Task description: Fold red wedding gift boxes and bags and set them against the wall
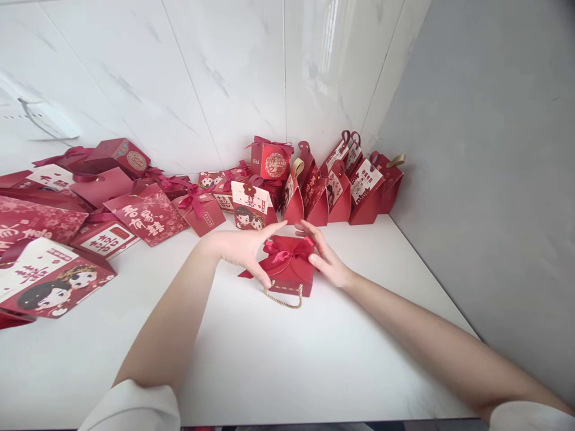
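A red gift box (291,276) with a satin ribbon bow (287,254) on top sits on the white tabletop in front of me. A twisted gold rope handle (285,302) hangs from its front side. My left hand (245,248) is spread around the box's left side, thumb at the front near the rope, index finger stretched past the back edge. At the right side, my right hand (327,257) curves around the box, its thumb against the bow's right loop and its fingers at the back corner. The box's back side is hidden.
Several red gift boxes (366,191) with ribbon loops stand in a row at the back right. Beside them is a box with two cartoon figures (249,209). More boxes (58,278) are heaped at left. A marble-patterned wall (224,72) and grey panel (485,149) bound the table.
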`<state>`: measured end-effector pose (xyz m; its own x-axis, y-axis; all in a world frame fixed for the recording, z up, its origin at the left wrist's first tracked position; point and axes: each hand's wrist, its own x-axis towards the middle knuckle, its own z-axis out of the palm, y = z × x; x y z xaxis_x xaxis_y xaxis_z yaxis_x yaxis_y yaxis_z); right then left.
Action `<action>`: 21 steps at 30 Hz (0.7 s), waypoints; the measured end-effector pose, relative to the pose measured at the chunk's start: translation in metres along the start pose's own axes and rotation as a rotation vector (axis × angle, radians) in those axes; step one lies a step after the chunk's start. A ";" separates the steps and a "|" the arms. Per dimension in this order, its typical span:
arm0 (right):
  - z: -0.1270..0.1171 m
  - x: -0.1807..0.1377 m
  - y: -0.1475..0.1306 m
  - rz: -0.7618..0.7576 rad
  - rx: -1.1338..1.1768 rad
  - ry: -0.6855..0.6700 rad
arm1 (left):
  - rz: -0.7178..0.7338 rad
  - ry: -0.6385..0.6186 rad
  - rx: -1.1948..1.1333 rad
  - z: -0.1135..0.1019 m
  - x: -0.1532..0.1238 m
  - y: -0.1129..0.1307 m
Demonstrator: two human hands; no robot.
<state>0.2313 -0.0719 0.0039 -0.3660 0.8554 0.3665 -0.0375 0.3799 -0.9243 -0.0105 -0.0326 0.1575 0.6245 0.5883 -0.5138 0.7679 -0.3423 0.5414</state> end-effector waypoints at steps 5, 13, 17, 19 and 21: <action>-0.011 0.006 0.010 0.131 0.003 0.237 | 0.196 0.041 -0.335 0.018 0.041 -0.024; -0.027 0.008 0.013 0.033 -0.058 0.051 | 0.411 0.432 -0.707 0.067 0.104 -0.073; -0.021 0.011 0.014 0.055 0.089 0.136 | 0.621 0.687 -0.577 0.078 0.120 -0.079; -0.020 0.013 0.015 0.068 0.185 0.176 | 0.721 0.701 -0.540 0.080 0.125 -0.081; -0.021 0.016 0.015 0.079 0.223 0.186 | 0.736 0.702 -0.545 0.080 0.128 -0.082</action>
<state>0.2440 -0.0450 -0.0018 -0.2005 0.9368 0.2867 -0.2265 0.2404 -0.9439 0.0177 0.0122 -0.0057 0.5473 0.7142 0.4363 -0.0190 -0.5106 0.8596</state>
